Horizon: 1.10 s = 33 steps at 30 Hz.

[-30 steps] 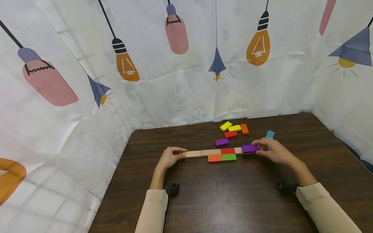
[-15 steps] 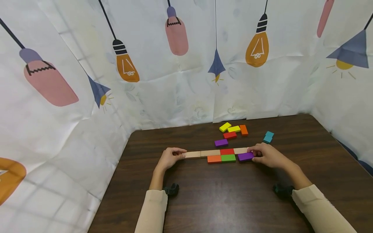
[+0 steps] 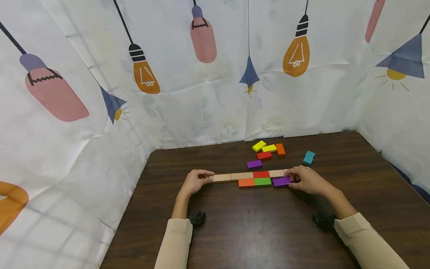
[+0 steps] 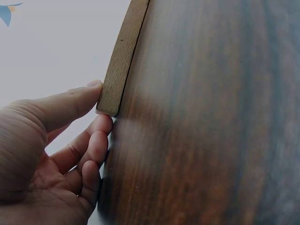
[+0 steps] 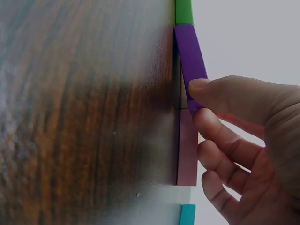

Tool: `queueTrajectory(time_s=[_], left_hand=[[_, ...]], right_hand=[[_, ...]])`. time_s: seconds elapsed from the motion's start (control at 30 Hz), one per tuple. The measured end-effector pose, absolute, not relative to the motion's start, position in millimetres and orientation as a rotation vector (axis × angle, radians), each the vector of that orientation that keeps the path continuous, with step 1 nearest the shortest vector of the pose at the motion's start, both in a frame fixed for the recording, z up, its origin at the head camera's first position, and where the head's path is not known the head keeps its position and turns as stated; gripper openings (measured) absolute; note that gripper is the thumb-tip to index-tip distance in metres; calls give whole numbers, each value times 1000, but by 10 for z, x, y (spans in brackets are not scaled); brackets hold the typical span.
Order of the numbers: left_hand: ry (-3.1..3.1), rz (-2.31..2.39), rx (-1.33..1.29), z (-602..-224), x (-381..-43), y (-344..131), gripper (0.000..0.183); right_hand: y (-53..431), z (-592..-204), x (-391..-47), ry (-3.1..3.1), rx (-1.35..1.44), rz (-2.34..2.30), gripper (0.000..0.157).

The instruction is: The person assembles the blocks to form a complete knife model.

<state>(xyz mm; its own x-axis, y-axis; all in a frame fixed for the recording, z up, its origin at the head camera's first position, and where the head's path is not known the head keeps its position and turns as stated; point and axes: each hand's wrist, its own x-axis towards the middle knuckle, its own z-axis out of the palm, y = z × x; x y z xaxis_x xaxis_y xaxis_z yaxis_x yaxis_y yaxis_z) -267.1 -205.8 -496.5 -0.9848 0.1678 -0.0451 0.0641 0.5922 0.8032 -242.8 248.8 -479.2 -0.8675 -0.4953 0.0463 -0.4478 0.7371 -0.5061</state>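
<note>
A row of flat blocks lies across the table: a plain wooden block (image 3: 221, 178) at the left end, another plain block (image 3: 242, 176), a red block (image 3: 261, 174) and a plain block (image 3: 277, 173). My left hand (image 3: 194, 183) pinches the row's left end between thumb and fingertips. In front of the row sit an orange block (image 3: 246, 183) and a green block (image 3: 262, 182). My right hand (image 3: 307, 180) pinches a purple block (image 5: 190, 49) by its right end, slightly tilted, just right of the green one. A pink block (image 5: 188, 150) under this hand shows only in the right wrist view.
Behind the row lie another purple block (image 3: 254, 164), a red block (image 3: 264, 155), two yellow blocks (image 3: 269, 148) and an orange block (image 3: 280, 150). Teal blocks (image 3: 308, 158) lie farther right. A patterned cloth (image 3: 201, 112) hangs beyond the table's (image 3: 248, 228) far edge.
My right hand has brought the purple block left and nearer, from over the row's right part to in front of it, beside the green block. The left hand stays put.
</note>
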Motion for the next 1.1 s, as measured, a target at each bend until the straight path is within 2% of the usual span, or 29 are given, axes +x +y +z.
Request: queueTrajectory(time_s=[0.27,1.1], left_hand=[[2707,1343,190,-4953,-2672,-2052,17],[2695,1350,206,-4956,-2664,-2048,18]], right_hand=[[2461,-4786,-2421,2807,-724,-871,20],[2346,-4797,-2391,2841,-583,-903,18]])
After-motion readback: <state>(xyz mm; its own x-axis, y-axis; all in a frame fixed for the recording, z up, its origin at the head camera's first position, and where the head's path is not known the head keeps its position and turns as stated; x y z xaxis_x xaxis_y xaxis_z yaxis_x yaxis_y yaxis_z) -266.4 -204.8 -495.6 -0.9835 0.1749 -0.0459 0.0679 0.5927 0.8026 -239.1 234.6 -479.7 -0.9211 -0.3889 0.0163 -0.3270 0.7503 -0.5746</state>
